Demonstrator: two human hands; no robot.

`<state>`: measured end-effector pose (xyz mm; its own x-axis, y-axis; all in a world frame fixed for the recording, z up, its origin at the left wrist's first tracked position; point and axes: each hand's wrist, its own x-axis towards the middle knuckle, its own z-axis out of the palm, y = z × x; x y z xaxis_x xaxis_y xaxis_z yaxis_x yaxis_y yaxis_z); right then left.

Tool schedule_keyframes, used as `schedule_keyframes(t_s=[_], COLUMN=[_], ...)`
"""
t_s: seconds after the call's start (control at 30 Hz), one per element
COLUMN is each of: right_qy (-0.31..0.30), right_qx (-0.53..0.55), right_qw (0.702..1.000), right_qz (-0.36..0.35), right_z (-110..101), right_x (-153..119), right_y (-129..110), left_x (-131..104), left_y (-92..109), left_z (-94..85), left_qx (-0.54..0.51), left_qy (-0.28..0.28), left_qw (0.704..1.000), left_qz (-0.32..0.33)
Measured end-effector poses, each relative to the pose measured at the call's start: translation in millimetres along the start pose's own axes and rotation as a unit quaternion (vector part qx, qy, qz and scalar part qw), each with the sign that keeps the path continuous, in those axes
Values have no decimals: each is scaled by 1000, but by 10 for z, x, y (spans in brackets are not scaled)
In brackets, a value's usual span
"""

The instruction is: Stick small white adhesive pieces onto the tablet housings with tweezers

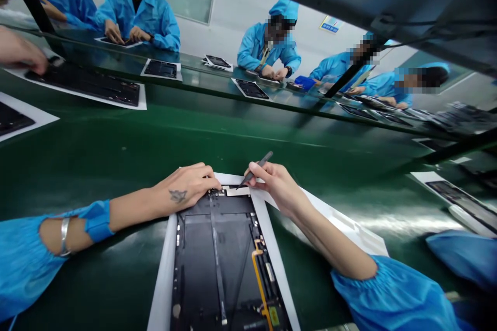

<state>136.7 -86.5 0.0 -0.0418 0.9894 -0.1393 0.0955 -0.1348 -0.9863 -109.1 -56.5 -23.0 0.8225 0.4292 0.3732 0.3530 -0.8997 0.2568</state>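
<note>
An opened tablet housing (229, 253) lies on white sheet material in front of me, its black inside facing up with an orange flex cable (258, 279) along the right. My left hand (194, 186) is closed over the far left corner, its thumb by the small circuit board; its other fingertips are mostly hidden. Between the thumb and fingers of my right hand (277, 186) is a pair of black tweezers (254, 169), slanting down to the left. Their tip meets a pale strip (237, 192) at the far edge of the housing.
Beneath everything runs a green work surface (163, 139). A white tray-like piece (349, 227) lies under my right forearm. Another housing (89, 83) sits far left under a co-worker's hand (23, 51); one more (462, 199) lies right. Several co-workers in blue sit opposite, beyond dark posts.
</note>
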Motion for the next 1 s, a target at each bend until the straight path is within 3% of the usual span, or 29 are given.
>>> schedule_keyframes(t_s=[1.0], right_qy=[-4], right_qx=[-25], right_qw=[1000], right_qz=[8], right_z=[-1], right_x=[12], right_y=[-44], left_x=[7], left_y=[34], left_z=[-44], left_qx=[24], left_qy=[-27], left_qw=[999], left_qz=[1])
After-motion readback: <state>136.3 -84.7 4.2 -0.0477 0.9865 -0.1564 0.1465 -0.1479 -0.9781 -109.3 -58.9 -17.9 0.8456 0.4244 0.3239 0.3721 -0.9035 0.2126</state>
